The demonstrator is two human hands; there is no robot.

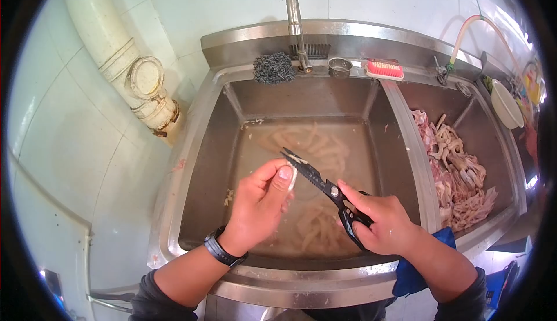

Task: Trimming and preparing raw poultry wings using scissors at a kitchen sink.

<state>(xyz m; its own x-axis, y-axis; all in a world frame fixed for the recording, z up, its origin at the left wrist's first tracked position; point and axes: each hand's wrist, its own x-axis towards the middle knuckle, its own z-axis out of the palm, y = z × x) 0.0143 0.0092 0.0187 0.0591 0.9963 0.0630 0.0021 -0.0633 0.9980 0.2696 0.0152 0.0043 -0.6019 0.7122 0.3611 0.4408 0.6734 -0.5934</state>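
Note:
My right hand grips the handles of black kitchen shears, whose blades point up and left over the large sink basin. Between the thumb and fingers of my left hand is a pale, slim piece of meat, possibly part of a poultry foot. Its upper end meets the shears near the blade tips, and a thin pale bit lies on the blades. Below both hands, cloudy water covers pale pieces, blurred by the water, in the stainless steel basin.
Raw poultry pieces fill part of the right basin. Along the back ledge are a dark scouring pad, a faucet, a metal strainer cup and a red-and-white brush. A blue cloth hangs at the front rim.

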